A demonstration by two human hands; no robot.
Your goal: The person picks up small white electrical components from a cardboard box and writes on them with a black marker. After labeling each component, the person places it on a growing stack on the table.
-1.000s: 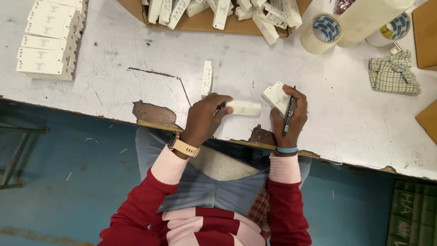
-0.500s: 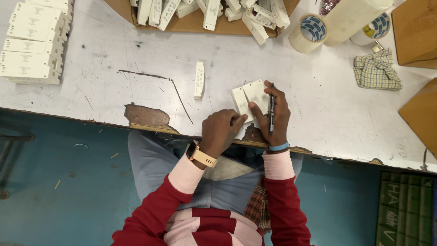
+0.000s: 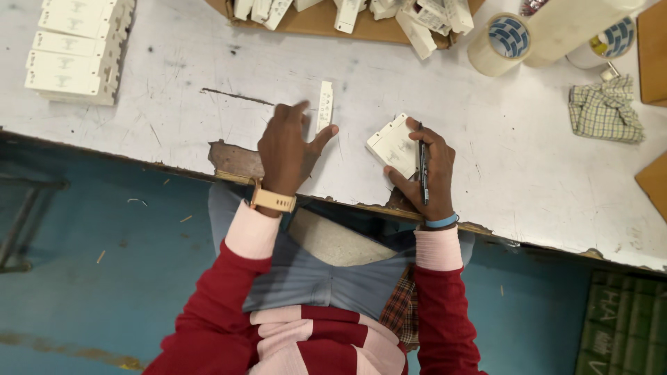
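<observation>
The left hand (image 3: 286, 149) lay spread above the white desk (image 3: 174, 118), its fingers (image 3: 300, 109) released and grasping nothing. Its thumb reached toward a narrow white strip (image 3: 324, 106) that lay flat on the desk, just beside the fingertips; whether the thumb touched the strip could not be told. A tan watch (image 3: 273, 201) sat on that wrist.

The right hand (image 3: 427, 170) rested near the chipped front edge of the desk. Its fingers were clenched around a dark pen (image 3: 423, 164), which pointed away from the person, and the same hand pressed against a small white box (image 3: 394, 145) lying tilted on the desk, to the left of the pen. A blue band (image 3: 442, 222) circled that wrist.

Farther off, a stack of white boxes (image 3: 73, 52) stood at the far left corner. A shallow cardboard tray (image 3: 326, 22) with loose white pieces sat at the far edge. Rolls of tape (image 3: 501, 44) stood to the right of it, and a checked cloth (image 3: 606, 111) lay crumpled near them.
</observation>
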